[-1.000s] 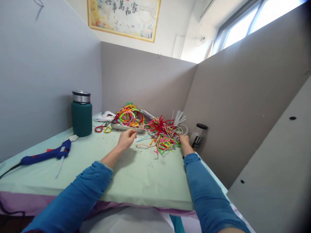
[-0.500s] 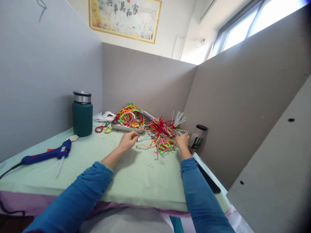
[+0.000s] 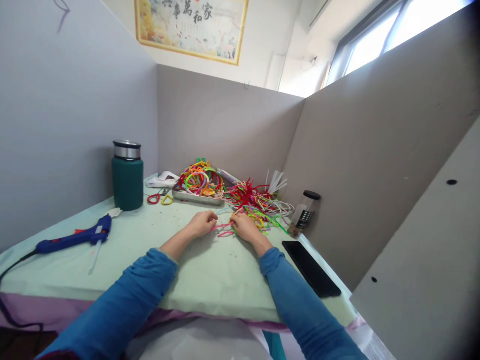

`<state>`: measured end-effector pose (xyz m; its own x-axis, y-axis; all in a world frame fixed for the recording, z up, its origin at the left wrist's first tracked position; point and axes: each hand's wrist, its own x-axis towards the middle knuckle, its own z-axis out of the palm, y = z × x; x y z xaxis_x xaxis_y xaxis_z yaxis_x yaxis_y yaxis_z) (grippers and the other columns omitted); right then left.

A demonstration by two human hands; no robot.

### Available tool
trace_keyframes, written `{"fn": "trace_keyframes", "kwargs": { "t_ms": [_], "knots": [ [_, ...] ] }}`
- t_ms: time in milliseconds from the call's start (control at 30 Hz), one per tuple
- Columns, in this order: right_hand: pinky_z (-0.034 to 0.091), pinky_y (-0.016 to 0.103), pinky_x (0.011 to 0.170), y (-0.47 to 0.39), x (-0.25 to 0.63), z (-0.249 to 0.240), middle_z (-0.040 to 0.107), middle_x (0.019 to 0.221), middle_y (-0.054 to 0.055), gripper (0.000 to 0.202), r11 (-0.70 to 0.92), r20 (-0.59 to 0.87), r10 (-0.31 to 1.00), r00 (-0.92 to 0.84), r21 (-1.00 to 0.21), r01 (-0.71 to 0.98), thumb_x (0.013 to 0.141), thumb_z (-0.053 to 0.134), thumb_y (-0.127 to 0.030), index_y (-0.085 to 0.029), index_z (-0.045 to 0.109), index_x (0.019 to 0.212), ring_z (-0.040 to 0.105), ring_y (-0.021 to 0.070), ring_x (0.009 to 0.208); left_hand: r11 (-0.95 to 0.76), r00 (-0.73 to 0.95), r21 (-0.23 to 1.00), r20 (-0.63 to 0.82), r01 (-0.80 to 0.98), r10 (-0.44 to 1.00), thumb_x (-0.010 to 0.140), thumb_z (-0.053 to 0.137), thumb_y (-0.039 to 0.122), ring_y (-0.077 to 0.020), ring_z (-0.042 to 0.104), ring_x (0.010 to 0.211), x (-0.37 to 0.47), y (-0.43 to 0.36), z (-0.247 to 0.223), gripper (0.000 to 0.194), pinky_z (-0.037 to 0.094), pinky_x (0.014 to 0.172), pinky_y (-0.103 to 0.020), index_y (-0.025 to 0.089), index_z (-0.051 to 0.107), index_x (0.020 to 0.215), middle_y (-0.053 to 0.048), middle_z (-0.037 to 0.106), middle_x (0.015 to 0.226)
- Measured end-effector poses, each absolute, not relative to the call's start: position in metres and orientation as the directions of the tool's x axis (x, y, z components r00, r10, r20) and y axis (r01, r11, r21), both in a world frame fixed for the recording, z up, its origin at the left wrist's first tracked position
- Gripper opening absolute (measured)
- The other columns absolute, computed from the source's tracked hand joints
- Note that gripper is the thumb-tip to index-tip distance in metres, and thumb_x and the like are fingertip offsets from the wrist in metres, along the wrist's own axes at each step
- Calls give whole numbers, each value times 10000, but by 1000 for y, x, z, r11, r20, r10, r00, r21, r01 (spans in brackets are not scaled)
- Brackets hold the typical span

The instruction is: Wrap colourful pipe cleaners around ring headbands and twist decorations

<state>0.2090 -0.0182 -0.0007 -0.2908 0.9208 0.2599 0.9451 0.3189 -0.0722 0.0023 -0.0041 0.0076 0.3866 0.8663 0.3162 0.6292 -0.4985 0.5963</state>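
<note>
A pink pipe cleaner (image 3: pixel 224 226) stretches across the short gap between my two hands. One end meets the pinched fingertips of my left hand (image 3: pixel 202 223). My right hand (image 3: pixel 245 227) is closed on the other end, its fingers bent down over the near side of a loose heap of coloured pipe cleaners (image 3: pixel 258 217). Part of that heap is hidden behind the right hand. Behind it lies a bundle of red pipe cleaners (image 3: pixel 247 192).
A metal tray (image 3: pixel 197 199) of coloured pipe-cleaner loops stands at the back, near scissors (image 3: pixel 167 200). On the left are a green flask (image 3: pixel 128 182) and a blue glue gun (image 3: pixel 75 240). A black phone (image 3: pixel 311 268) and a clear jar (image 3: pixel 305 212) are at right.
My right hand has come left from the heap's right side, close to my left hand. A pink pipe cleaner now spans them. The phone is uncovered; the left hand has barely moved.
</note>
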Motion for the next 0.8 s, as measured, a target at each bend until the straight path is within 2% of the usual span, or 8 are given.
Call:
{"fn": "trace_keyframes", "kwargs": {
  "t_ms": [133, 300, 400, 500, 567, 700, 800],
  "knots": [
    [373, 278, 823, -17, 205, -10, 647, 1073, 108, 258, 303, 378, 890, -253, -77, 950, 879, 475, -187, -167, 636, 1079, 549, 196, 982, -470, 345, 576, 320, 669, 882, 722, 566, 240, -163, 605, 710, 2, -4, 7, 256, 416, 650, -243, 157, 693, 929, -58, 705, 820],
    [351, 325, 885, -19, 206, -13, 661, 1070, 91, 257, 370, 503, 820, -274, -100, 924, 910, 468, -243, -201, 653, 1083, 533, 211, 1021, -456, 331, 613, 313, 646, 890, 686, 612, 343, -177, 611, 707, 2, -1, 3, 277, 423, 631, -247, 181, 704, 891, -61, 711, 867],
    [353, 327, 874, -20, 195, -15, 668, 1053, 85, 263, 428, 561, 775, -292, -126, 895, 923, 453, -243, -200, 660, 1079, 535, 206, 1021, -472, 345, 588, 322, 657, 882, 660, 640, 378, -182, 603, 696, 2, 1, -1, 283, 409, 631, -247, 187, 720, 853, -55, 708, 807],
    [364, 314, 832, -23, 181, -18, 677, 1009, 75, 248, 505, 575, 738, -353, -123, 855, 921, 468, -251, -200, 660, 1070, 548, 200, 967, -507, 373, 541, 345, 671, 861, 705, 597, 343, -176, 582, 654, -1, 4, -2, 205, 384, 622, -248, 200, 733, 762, -44, 695, 707],
    [366, 313, 820, -24, 174, -19, 679, 966, 69, 242, 529, 574, 728, -377, -119, 841, 929, 458, -266, -203, 663, 1041, 552, 197, 926, -504, 354, 535, 364, 678, 862, 742, 550, 328, -170, 567, 632, -3, 6, -1, 222, 367, 608, -248, 206, 736, 738, -38, 685, 663],
    [372, 316, 834, -23, 175, -19, 663, 975, 69, 204, 447, 579, 763, -287, -151, 882, 907, 486, -255, -202, 657, 1004, 543, 204, 946, -442, 269, 573, 363, 691, 892, 763, 516, 374, -160, 537, 589, -8, 9, 4, 281, 333, 568, -249, 195, 724, 699, -29, 652, 590],
    [375, 325, 879, -17, 191, -19, 614, 1130, 105, 327, 307, 560, 817, -139, -218, 926, 849, 566, -264, -186, 595, 1165, 518, 227, 1047, -362, 159, 635, 355, 683, 921, 748, 526, 373, -161, 520, 570, -12, 11, 8, 276, 319, 553, -259, 183, 697, 646, -32, 632, 571]
  ]
}}
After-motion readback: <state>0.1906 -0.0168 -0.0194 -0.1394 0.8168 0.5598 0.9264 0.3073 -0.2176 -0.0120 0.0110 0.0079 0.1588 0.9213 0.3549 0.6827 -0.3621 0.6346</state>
